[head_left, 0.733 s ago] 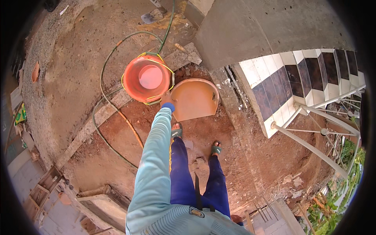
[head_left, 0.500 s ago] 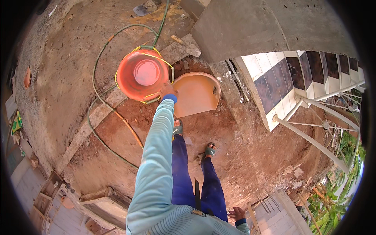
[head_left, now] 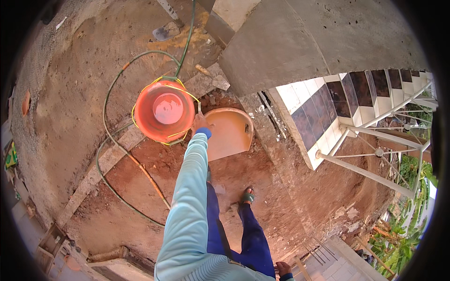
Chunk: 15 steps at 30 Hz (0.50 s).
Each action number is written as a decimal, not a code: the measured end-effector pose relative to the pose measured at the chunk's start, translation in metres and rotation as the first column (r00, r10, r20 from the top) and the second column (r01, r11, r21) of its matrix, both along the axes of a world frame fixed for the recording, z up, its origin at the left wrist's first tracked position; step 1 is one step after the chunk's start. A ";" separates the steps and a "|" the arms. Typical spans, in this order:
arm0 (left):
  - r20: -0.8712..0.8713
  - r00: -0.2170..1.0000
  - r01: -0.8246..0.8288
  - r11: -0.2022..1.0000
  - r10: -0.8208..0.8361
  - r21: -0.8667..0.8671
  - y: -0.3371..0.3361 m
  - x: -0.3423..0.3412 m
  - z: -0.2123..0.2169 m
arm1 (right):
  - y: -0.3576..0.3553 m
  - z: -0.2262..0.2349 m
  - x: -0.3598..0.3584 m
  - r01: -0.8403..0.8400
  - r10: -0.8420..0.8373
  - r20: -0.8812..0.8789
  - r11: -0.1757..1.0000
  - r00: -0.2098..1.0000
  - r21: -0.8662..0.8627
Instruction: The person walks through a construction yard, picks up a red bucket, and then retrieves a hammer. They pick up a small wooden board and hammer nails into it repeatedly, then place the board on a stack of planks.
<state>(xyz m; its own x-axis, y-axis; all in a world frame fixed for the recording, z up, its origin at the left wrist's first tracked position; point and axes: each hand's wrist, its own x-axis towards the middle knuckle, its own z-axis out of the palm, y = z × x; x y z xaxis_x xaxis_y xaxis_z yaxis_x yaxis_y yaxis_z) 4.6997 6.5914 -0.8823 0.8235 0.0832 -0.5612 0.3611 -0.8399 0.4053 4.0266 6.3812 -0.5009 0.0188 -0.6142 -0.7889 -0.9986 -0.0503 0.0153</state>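
Reddish dirt ground (head_left: 140,196), grey concrete slab (head_left: 300,42), tiled steps (head_left: 328,107).

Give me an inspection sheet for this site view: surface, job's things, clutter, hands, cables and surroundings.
Surface: bare reddish dirt ground, with a concrete strip across it.
Job's things: orange bucket holding reddish liquid, strung with yellow cord; tan tub on the ground beside it.
Clutter: trowel, rubble bits.
Hands: left hand at the bucket's rim, grip not clear; right hand low at the person's side, apparently empty.
Cables: green hose looping over the ground.
Surroundings: concrete slab, tiled steps, white railing, plants.
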 end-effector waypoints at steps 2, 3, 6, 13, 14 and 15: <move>0.089 0.981 -0.173 0.985 0.173 -0.012 -0.008 0.005 -0.009 | 0.020 0.017 0.063 0.270 -0.268 -0.069 0.962 0.961 0.032; 0.179 0.828 -0.488 0.840 0.532 -0.238 -0.001 0.004 -0.019 | 0.010 0.018 0.068 0.047 -0.046 -0.072 0.999 0.996 0.023; 0.132 0.920 -0.291 0.868 0.369 -0.403 0.027 0.010 -0.001 | -0.020 -0.003 -0.009 0.021 -0.021 0.009 1.000 1.000 0.018; 0.278 0.825 -0.292 0.793 0.492 -0.535 0.213 0.051 0.173 | -0.005 -0.012 0.064 0.216 -0.237 0.125 0.963 0.963 0.164; 0.266 0.826 -0.281 0.772 0.497 -0.570 0.211 0.050 0.231 | -0.007 -0.018 0.073 0.188 -0.223 0.171 0.961 0.960 0.202; 0.250 0.830 -0.269 0.751 0.498 -0.604 0.207 0.049 0.283 | -0.007 -0.023 0.083 0.117 -0.163 0.240 0.974 0.957 0.194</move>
<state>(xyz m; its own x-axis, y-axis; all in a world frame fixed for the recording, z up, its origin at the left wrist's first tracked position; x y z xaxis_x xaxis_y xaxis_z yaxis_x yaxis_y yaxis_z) 4.7484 6.7984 -0.5996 0.9355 0.2292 -0.2691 0.3273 -0.2747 0.9041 4.1099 6.3746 -0.5243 0.1552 -0.4773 -0.8649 -0.9656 0.1114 -0.2348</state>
